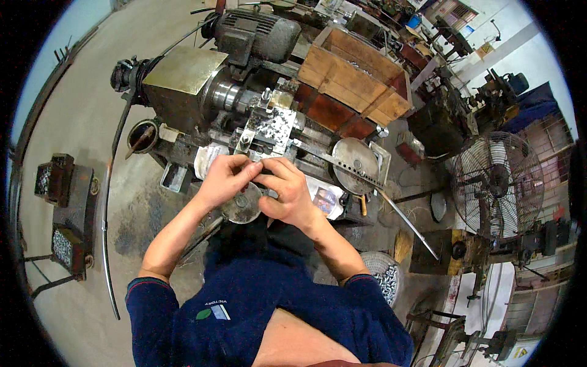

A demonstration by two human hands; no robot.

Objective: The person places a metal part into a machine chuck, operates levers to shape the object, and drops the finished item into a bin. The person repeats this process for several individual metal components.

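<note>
My left hand [227,178] and my right hand [287,188] meet fingertip to fingertip in front of a small metal lathe. Thumbs and forefingers are pinched together on both; whatever sits between them is too small or too hidden to name. Just beyond my fingers lies the lathe's cross slide [273,127], strewn with metal chips. The shiny spindle [225,96] projects from the headstock [180,85] at the left. Below my hands is a round handwheel [243,207], partly covered by my right hand.
A wooden crate [348,76] stands behind the lathe, beside a motor [257,33]. To the right are a large round wheel [356,164], a long lever [409,223] and a caged fan [498,183]. A basket of metal parts [386,278] sits low right; a cart with bins [68,244] stands left.
</note>
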